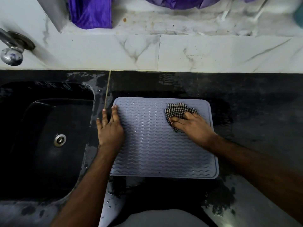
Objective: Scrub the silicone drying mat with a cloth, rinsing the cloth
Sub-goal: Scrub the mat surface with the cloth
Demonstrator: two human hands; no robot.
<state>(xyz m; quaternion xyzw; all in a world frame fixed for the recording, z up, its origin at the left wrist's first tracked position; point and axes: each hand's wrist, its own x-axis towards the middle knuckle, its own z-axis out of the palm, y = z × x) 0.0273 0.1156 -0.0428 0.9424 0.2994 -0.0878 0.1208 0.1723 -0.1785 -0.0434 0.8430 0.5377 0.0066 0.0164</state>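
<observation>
1. The right hand presses a crumpled black-and-white checked cloth onto the mat, fingers bent over the fabric and bunching it; the cloth sits near the mat's far right corner.
2. The left hand lies flat with straight fingers on the mat's left edge, holding nothing; some fingers rest on the mat, the others on the counter beside it.
3. The pale grey rectangular silicone drying mat, ribbed with wavy lines and rimmed by a raised border, lies flat on the black stone counter; the counter looks wet and streaked around it.
4. A dark sunken sink with a round metal drain sits just left of the mat; a chrome tap juts from the wall above it.
5. White marble-veined wall tiles run behind the counter; a stained ledge above them carries purple cloth or plastic.
</observation>
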